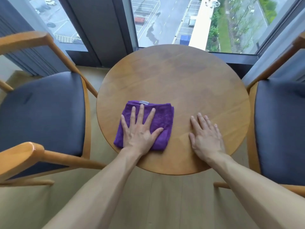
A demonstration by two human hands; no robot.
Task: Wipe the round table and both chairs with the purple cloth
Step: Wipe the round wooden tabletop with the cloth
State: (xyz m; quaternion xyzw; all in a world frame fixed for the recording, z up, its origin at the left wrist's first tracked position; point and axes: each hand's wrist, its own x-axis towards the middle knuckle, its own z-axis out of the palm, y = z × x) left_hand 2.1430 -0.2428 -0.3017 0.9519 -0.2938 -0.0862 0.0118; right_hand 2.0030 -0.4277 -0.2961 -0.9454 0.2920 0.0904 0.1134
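Left hand (140, 131) flat on purple cloth (162, 119), fingers spread straight, pressing it, not gripping. Cloth folded, lower left of round table (173, 75), near its edge. Right hand (206, 138) flat on bare wood, lower right, holds nothing. Left chair (44, 111) and right chair (280, 129) flank the table

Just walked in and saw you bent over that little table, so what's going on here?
A person is wiping a round wooden table by a window. The left hand presses flat, fingers spread, on a folded purple cloth near the table's near-left edge. The right hand rests flat on the bare wood beside it, apart from the cloth. A wooden chair with a dark seat stands on each side, the left chair and the right chair; neither is being touched.
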